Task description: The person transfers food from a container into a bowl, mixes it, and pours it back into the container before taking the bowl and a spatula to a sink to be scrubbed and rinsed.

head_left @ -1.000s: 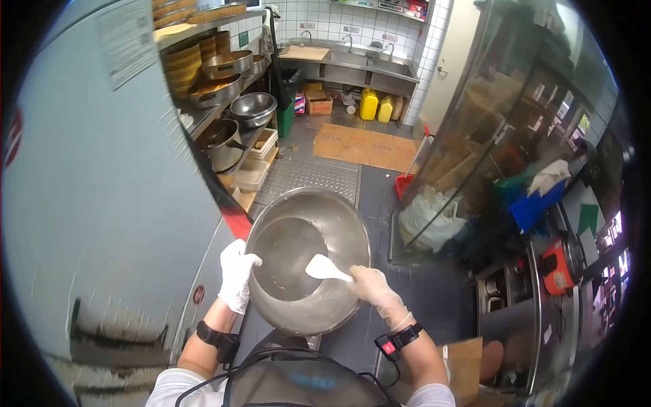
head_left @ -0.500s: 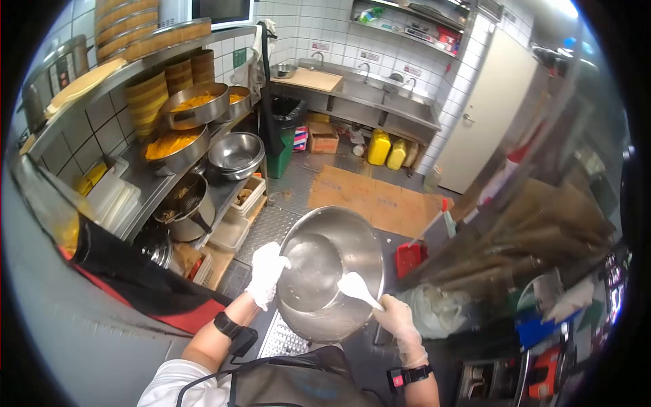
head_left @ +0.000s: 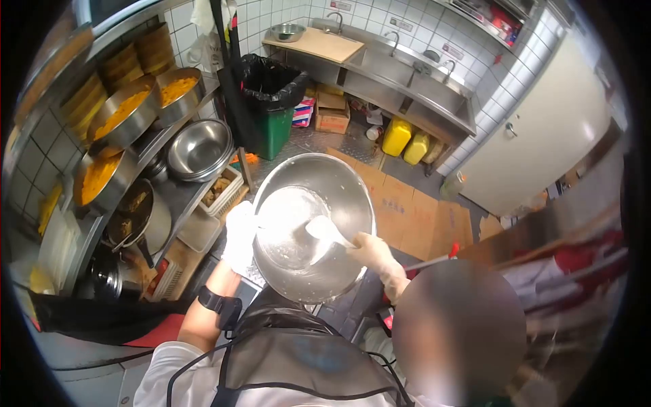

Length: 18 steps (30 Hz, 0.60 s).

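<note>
A large steel mixing bowl (head_left: 346, 186) is held in front of my chest, its inside smeared with white residue. My left hand (head_left: 239, 235), in a white glove, grips the bowl's left rim. My right hand (head_left: 371, 252), in a thin clear glove, holds a white spatula (head_left: 324, 230) whose blade rests against the inside of the bowl. Both wrists carry black bands.
Steel shelves on the left carry bowls of orange food (head_left: 123, 110), empty steel bowls (head_left: 199, 148) and a pot (head_left: 135, 214). A green bin with a black bag (head_left: 268, 91) stands ahead. Behind it are a steel sink counter (head_left: 400, 68), yellow jugs (head_left: 397, 136) and cardboard (head_left: 413, 210) on the floor.
The view has swung left and down toward the bin and sink. The bowl has risen closer to my chest and tilted more toward me. Both hands keep their grips.
</note>
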{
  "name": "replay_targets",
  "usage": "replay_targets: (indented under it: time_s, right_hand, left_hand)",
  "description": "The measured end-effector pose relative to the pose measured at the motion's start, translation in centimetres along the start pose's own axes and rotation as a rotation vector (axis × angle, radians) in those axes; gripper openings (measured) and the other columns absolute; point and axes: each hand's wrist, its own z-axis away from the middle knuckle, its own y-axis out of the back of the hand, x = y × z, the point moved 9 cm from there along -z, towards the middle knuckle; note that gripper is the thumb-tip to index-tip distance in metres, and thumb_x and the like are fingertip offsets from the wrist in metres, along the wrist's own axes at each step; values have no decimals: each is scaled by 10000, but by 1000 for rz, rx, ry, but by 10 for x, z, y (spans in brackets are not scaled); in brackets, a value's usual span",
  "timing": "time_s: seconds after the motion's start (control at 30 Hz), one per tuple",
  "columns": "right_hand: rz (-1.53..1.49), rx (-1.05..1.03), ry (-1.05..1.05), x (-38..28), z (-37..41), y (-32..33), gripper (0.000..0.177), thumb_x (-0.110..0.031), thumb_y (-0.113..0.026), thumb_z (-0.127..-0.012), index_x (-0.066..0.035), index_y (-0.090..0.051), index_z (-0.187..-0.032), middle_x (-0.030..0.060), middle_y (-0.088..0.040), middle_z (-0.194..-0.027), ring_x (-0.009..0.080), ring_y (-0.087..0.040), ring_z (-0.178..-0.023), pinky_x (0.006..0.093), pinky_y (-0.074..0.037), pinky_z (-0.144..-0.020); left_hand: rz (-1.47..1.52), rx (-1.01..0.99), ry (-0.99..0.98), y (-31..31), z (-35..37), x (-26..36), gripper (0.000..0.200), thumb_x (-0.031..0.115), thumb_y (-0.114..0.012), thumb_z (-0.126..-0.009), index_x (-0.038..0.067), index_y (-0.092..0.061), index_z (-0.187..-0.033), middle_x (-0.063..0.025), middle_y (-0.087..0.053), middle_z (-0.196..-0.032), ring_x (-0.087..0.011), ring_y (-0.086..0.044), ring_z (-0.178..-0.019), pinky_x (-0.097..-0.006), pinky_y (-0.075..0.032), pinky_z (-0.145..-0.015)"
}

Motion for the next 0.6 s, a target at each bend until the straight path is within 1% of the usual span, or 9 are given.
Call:
replay_targets:
  time_s: [0.07,0.13,0.23,0.27,0.33,0.43,0.5,0.53,0.6]
  right_hand:
    - [45,-49,69,4,-64,-3,313,-319,-613,-777,-72,-664,-963,180,-674,-924,364,-633,-909,420,-491,-811]
    - [89,-81,127,11,-126,2,317,-325,-598,-785,-77,-662,-971,178,-673,-936,364,-631,-914,424,-487,-821]
    - [187,-239,163,37,-204,5,339,-333,-573,-799,-93,-646,-1026,178,-663,-990,364,-616,-962,428,-467,-858]
    - [185,-203,146,52,-228,22,339,-333,-573,-799,-93,-646,-1026,178,-663,-990,364,-616,-962,428,-467,-858]
    - [162,-241,190,69,-265,48,334,-333,-575,-804,-91,-648,-1023,181,-664,-988,368,-617,-956,425,-466,-859]
    - [139,-243,111,112,-325,104,346,-342,-578,-808,-88,-646,-1033,180,-664,-997,368,-616,-962,429,-465,-859]
    - [111,-206,94,141,-361,135,316,-323,-569,-818,-84,-644,-1012,185,-661,-995,366,-616,-965,431,-464,-862]
    - [85,-165,83,155,-380,152,287,-303,-560,-829,-81,-642,-991,190,-657,-994,364,-616,-969,433,-464,-865]
    - [90,-175,51,178,-412,172,298,-312,-561,-836,-81,-638,-1007,187,-657,-1002,365,-614,-975,433,-463,-869]
  left_hand:
    - [-11,10,-81,-16,-39,-6,178,-65,-550,-754,87,-500,-677,17,-484,-649,-73,-488,-578,-216,-419,-513]
    - [-3,49,-65,-31,-83,-28,213,-84,-556,-728,96,-473,-652,24,-475,-649,-66,-476,-574,-216,-408,-501]
    - [94,49,4,-78,-150,-42,273,-138,-552,-656,109,-442,-622,28,-450,-630,-69,-471,-560,-218,-398,-483]
    - [101,12,-10,-101,-177,-47,273,-138,-552,-656,109,-442,-622,28,-450,-630,-69,-471,-560,-218,-398,-483]
    - [70,34,21,-139,-232,-53,275,-144,-548,-642,106,-436,-614,29,-428,-617,-76,-457,-544,-225,-396,-476]
    - [112,-32,12,-219,-306,-54,286,-145,-550,-624,110,-422,-601,35,-401,-609,-80,-440,-538,-230,-395,-484]
    - [65,-69,24,-260,-352,-63,291,-147,-545,-626,109,-411,-598,38,-387,-611,-74,-431,-550,-228,-379,-492]
    - [108,-112,14,-282,-373,-67,288,-149,-538,-633,104,-407,-595,40,-384,-617,-68,-423,-553,-226,-369,-492]
    - [119,-120,37,-318,-414,-76,287,-149,-539,-637,105,-411,-601,44,-381,-614,-70,-414,-542,-228,-370,-492]
